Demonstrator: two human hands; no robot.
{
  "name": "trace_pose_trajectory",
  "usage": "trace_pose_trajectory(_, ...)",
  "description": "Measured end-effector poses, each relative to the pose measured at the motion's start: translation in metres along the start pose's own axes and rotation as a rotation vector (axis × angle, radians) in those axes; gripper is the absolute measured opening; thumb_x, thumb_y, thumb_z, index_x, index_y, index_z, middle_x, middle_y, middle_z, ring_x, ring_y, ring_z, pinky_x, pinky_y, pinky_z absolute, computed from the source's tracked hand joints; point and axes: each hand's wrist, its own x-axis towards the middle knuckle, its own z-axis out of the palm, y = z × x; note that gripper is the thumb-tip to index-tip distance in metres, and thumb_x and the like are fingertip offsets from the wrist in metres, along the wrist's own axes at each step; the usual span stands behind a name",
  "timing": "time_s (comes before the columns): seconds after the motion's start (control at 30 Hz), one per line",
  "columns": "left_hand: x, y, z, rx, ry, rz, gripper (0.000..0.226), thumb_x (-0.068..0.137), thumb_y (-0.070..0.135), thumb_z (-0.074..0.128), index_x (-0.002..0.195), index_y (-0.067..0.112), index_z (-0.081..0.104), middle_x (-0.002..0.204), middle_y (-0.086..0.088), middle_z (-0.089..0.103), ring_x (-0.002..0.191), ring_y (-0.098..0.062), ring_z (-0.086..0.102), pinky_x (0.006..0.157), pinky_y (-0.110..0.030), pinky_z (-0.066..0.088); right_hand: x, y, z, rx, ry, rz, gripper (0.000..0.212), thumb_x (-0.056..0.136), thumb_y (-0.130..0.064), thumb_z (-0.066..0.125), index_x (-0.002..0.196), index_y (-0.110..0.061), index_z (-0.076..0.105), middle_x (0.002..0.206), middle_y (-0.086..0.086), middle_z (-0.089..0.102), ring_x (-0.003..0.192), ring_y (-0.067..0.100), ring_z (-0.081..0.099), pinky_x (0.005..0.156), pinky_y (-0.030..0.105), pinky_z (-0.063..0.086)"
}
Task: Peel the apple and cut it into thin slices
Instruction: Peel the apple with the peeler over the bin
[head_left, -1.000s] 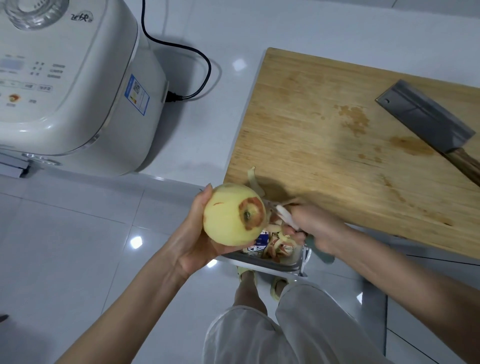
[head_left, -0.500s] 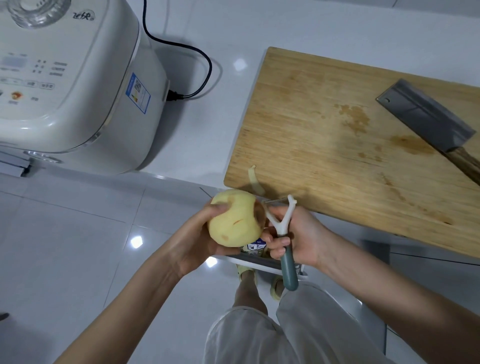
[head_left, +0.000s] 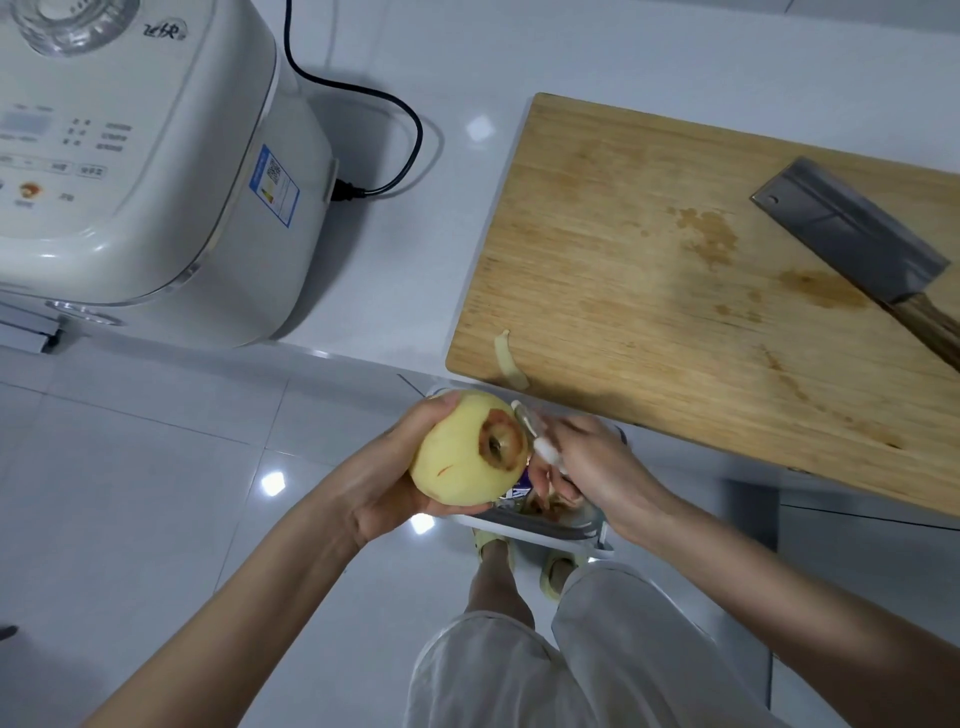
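Observation:
My left hand (head_left: 389, 486) grips a mostly peeled yellow apple (head_left: 462, 457) in front of the counter edge; a ring of red skin remains around its stem end, which faces me. My right hand (head_left: 597, 465) holds a white-headed peeler (head_left: 535, 431) against the apple's right side; its handle is hidden in my fist. Both hands hover over a bin (head_left: 550, 525) on the floor holding peel scraps. A wooden cutting board (head_left: 675, 291) lies on the counter with a cleaver (head_left: 852, 234) at its right and one strip of peel (head_left: 509, 361) at its near left corner.
A white rice cooker (head_left: 140, 171) with a black power cord (head_left: 374, 130) stands on the white counter at the left. Below are my legs in light trousers and the glossy tiled floor.
The apple has turned so its stem end with the red skin ring faces me again. My right hand has rotated, hiding the peeler's handle, with the head at the apple's right side.

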Motion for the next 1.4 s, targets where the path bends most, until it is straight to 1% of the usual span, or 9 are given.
trace_pose_trajectory(0.1, 0.000, -0.001, 0.003, -0.017, -0.045, -0.060, 0.058, 0.074, 0.047, 0.068, 0.122, 0.016, 0.059, 0.116, -0.020, 0.065, 0.092, -0.034, 0.068, 0.072, -0.048, 0.058, 0.007, 0.003, -0.001, -0.480, 0.283, -0.515, 0.024, 0.096, -0.035, 0.038, 0.086, -0.022, 0.056, 0.051, -0.010, 0.049, 0.044, 0.005, 0.045, 0.047, 0.023, 0.034)
trace_pose_trajectory(0.2, 0.000, -0.004, 0.005, -0.045, -0.113, -0.127, 0.059, 0.070, 0.046, 0.068, 0.118, 0.012, 0.062, 0.114, -0.020, 0.066, 0.094, -0.035, 0.067, 0.075, -0.052, 0.056, 0.014, -0.009, -0.010, -0.747, 0.433, -1.002, 0.025, 0.093, -0.026, 0.045, 0.078, -0.011, 0.060, 0.045, -0.008, 0.049, 0.038, 0.014, 0.048, 0.041, 0.026, 0.040)
trace_pose_trajectory(0.4, 0.001, -0.003, 0.008, 0.022, -0.128, -0.137, 0.045, 0.069, 0.039, 0.062, 0.105, 0.013, 0.066, 0.101, -0.016, 0.069, 0.084, -0.029, 0.069, 0.066, -0.047, 0.057, 0.019, -0.030, -0.019, -0.983, 0.366, -1.313, 0.025, 0.089, -0.021, 0.052, 0.067, -0.010, 0.056, 0.043, -0.004, 0.043, 0.038, 0.019, 0.043, 0.049, 0.025, 0.036)
trace_pose_trajectory(0.57, 0.002, -0.006, 0.010, 0.030, -0.108, -0.126, 0.052, 0.065, 0.041, 0.056, 0.107, 0.012, 0.066, 0.105, -0.016, 0.067, 0.086, -0.030, 0.067, 0.062, -0.045, 0.056, 0.018, -0.035, -0.019, -1.067, 0.294, -1.328, 0.027, 0.090, -0.021, 0.052, 0.065, -0.012, 0.052, 0.042, -0.003, 0.042, 0.038, 0.018, 0.040, 0.055, 0.022, 0.026)
trace_pose_trajectory(0.77, 0.001, -0.008, 0.009, 0.002, -0.110, -0.028, 0.050, 0.070, 0.043, 0.060, 0.109, 0.013, 0.065, 0.103, -0.016, 0.069, 0.086, -0.031, 0.068, 0.062, -0.042, 0.056, 0.018, -0.034, -0.020, -0.984, 0.301, -1.234, 0.021, 0.088, -0.018, 0.054, 0.069, -0.010, 0.054, 0.042, -0.007, 0.036, 0.035, 0.017, 0.034, 0.048, 0.024, 0.034)
trace_pose_trajectory(0.87, 0.002, -0.008, 0.009, 0.009, -0.067, -0.010, 0.056, 0.069, 0.045, 0.060, 0.116, 0.014, 0.062, 0.108, -0.018, 0.068, 0.089, -0.033, 0.068, 0.065, -0.042, 0.055, 0.016, -0.027, -0.017, -0.965, 0.339, -1.155, 0.021, 0.089, -0.018, 0.050, 0.069, -0.011, 0.052, 0.044, -0.010, 0.028, 0.036, 0.014, 0.027, 0.048, 0.021, 0.025)
trace_pose_trajectory(1.0, 0.000, -0.011, 0.004, -0.059, -0.036, 0.003, 0.059, 0.065, 0.043, 0.062, 0.117, 0.016, 0.062, 0.113, -0.020, 0.066, 0.089, -0.035, 0.068, 0.062, -0.043, 0.055, 0.016, -0.004, -0.028, -0.991, 0.327, -0.916, 0.014, 0.082, -0.013, 0.047, 0.070, -0.016, 0.053, 0.039, -0.010, 0.038, 0.031, 0.013, 0.038, 0.046, 0.013, 0.007)
trace_pose_trajectory(1.1, 0.000, -0.004, -0.001, -0.102, -0.077, 0.038, 0.065, 0.058, 0.043, 0.068, 0.116, 0.015, 0.063, 0.112, -0.020, 0.067, 0.092, -0.036, 0.068, 0.061, -0.044, 0.056, 0.018, 0.012, -0.029, -0.960, 0.340, -0.720, 0.012, 0.069, -0.008, 0.047, 0.069, -0.018, 0.052, 0.040, -0.013, 0.034, 0.030, 0.014, 0.045, 0.047, 0.006, 0.010)
trace_pose_trajectory(1.4, 0.011, -0.009, 0.000, -0.180, -0.054, 0.019, 0.063, 0.068, 0.044, 0.059, 0.124, 0.014, 0.058, 0.119, -0.022, 0.063, 0.097, -0.038, 0.064, 0.064, -0.044, 0.056, 0.010, -0.003, -0.013, -0.787, 0.432, -0.578, 0.013, 0.087, -0.013, 0.052, 0.078, -0.022, 0.051, 0.046, -0.009, 0.043, 0.048, 0.019, 0.047, 0.051, 0.027, 0.031)
